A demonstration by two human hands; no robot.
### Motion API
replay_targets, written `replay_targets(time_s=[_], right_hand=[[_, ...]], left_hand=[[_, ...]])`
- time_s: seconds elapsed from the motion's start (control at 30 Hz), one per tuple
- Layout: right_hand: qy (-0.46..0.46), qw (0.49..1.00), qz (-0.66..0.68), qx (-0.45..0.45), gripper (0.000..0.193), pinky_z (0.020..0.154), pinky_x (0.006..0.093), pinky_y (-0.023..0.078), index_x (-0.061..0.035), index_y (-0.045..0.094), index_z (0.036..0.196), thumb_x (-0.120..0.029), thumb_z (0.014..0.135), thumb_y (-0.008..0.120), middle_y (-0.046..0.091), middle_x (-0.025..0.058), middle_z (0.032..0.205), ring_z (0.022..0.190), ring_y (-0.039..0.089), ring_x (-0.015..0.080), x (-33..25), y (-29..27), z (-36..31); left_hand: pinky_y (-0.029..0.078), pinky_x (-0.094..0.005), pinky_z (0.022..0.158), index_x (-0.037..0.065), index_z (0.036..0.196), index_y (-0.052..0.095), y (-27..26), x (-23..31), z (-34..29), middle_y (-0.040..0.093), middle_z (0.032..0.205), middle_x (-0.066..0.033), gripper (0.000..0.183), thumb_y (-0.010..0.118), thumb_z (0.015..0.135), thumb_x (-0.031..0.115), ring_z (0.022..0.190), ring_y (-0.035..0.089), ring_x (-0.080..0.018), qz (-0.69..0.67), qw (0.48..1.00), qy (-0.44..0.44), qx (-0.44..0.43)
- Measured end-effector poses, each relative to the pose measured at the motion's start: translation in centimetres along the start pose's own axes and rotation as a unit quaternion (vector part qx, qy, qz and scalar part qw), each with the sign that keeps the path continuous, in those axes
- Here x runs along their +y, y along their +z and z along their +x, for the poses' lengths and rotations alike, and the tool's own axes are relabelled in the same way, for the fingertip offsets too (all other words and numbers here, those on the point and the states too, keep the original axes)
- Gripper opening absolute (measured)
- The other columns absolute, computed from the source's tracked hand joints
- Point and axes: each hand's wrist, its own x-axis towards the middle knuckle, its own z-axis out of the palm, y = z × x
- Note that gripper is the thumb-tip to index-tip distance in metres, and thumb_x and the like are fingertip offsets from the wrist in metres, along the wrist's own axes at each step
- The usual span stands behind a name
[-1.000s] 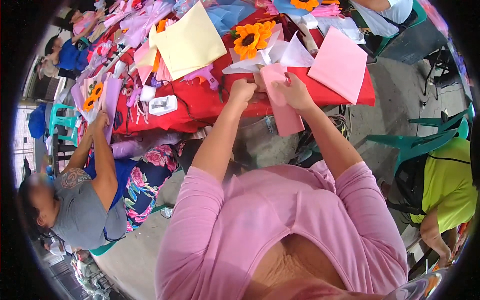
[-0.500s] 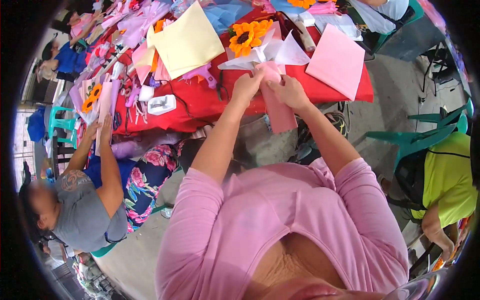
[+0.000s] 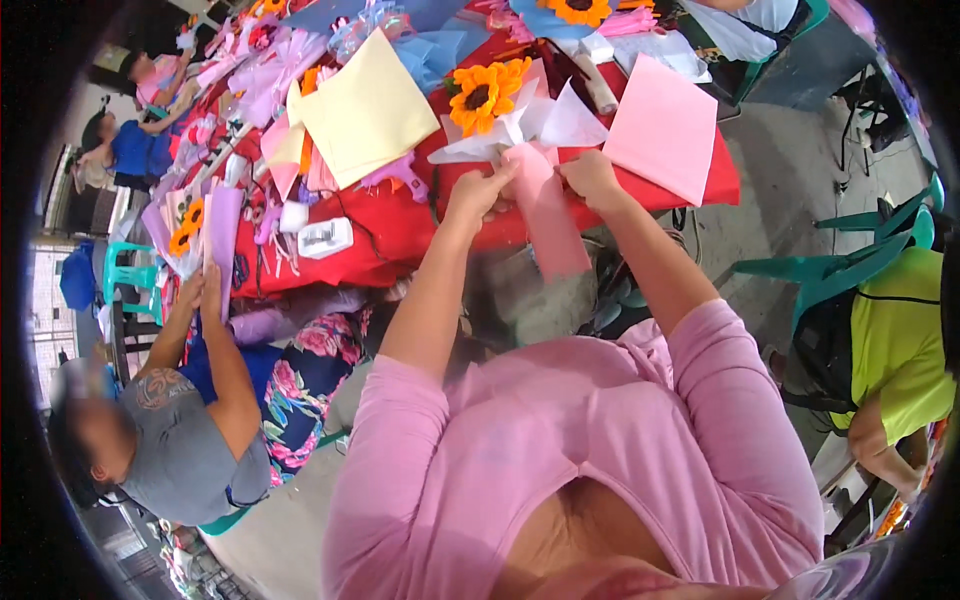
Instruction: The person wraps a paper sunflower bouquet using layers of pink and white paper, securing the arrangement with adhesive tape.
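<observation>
In front of me a bouquet holds an orange artificial sunflower (image 3: 482, 92) with a dark centre, set in white wrapping sheets (image 3: 573, 118). A long pink paper wrap (image 3: 548, 215) covers its stem and hangs past the table's front edge. My left hand (image 3: 482, 194) grips this wrap at its left side, thumb on the paper near the top. My right hand (image 3: 592, 180) is closed just off the right side of the wrap; whatever its fingertips pinch is too small to make out.
On the red-covered table (image 3: 340, 262) lie cream sheets (image 3: 368, 108), pink sheets (image 3: 662, 128), a purple glue gun (image 3: 400, 177) and a white box-shaped item (image 3: 325, 238). At left a co-worker (image 3: 190, 440) handles another sunflower bouquet (image 3: 187, 228). Green chairs (image 3: 850, 265) stand at right.
My right hand has shifted from the face of the pink wrap to its right side. My left hand has slid slightly lower and left. The view has tilted a little.
</observation>
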Motion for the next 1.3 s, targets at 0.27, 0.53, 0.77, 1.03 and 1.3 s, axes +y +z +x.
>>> replay_targets(time_s=[0.27,0.53,0.77,1.03,1.3], right_hand=[[0.009,0.997,-0.078,0.014,0.045,0.055,0.0337,0.048,-0.0016,0.061,0.054,-0.038,0.078,0.056,0.059,0.0125,0.054,0.053,0.061,0.0234,2.2,0.5,2.4],[-0.012,0.995,-0.093,-0.021,0.038,0.059,0.0356,0.049,-0.0004,0.062,0.059,-0.033,0.078,0.055,0.06,0.0154,0.059,0.059,0.062,0.0255,-0.7,0.5,0.1],[-0.038,0.996,-0.039,0.075,0.064,0.079,0.0442,0.044,0.0116,0.05,0.1,-0.046,0.074,0.057,0.058,0.0293,0.091,0.091,0.057,0.0402,-3.4,0.8,-6.1],[-0.057,0.991,-0.118,0.015,0.071,0.072,0.0398,0.047,0.0134,0.05,0.099,-0.047,0.064,0.066,0.059,0.0286,0.087,0.085,0.06,0.0364,-5.2,2.5,-6.8],[-0.107,0.992,-0.054,0.031,0.061,0.069,0.0413,0.049,0.0126,0.052,0.089,-0.041,0.063,0.067,0.058,0.0295,0.086,0.083,0.06,0.0382,-5.8,3.7,-6.1]], left_hand=[[0.044,-0.0286,0.052,0.004,0.082,0.058,0.8,0.5,0.2,0.062,0.075,-0.0057,0.047,0.061,0.076,0.051,0.06,0.062,-0.017,-0.042,0.997,0.004,-0.057],[0.046,-0.0343,0.066,-0.004,0.09,0.06,-1.2,-6.2,7.1,0.061,0.082,-0.0166,0.023,0.051,0.077,0.013,0.076,0.058,-0.0269,0.142,0.977,0.141,0.081],[0.045,-0.0404,0.077,-0.003,0.092,0.061,0.0,-3.8,4.8,0.06,0.093,-0.0232,0.029,0.056,0.073,0.018,0.091,0.057,-0.0358,0.18,0.969,0.111,0.123],[0.049,-0.035,0.065,-0.003,0.095,0.062,-0.6,-1.9,1.9,0.063,0.086,-0.019,0.027,0.06,0.073,0.013,0.079,0.063,-0.0268,0.113,0.982,0.104,0.112],[0.049,-0.0311,0.058,-0.002,0.09,0.065,-1.4,-1.7,1.9,0.064,0.08,-0.0175,0.023,0.055,0.072,0.007,0.067,0.064,-0.0218,0.145,0.982,0.07,0.099]])
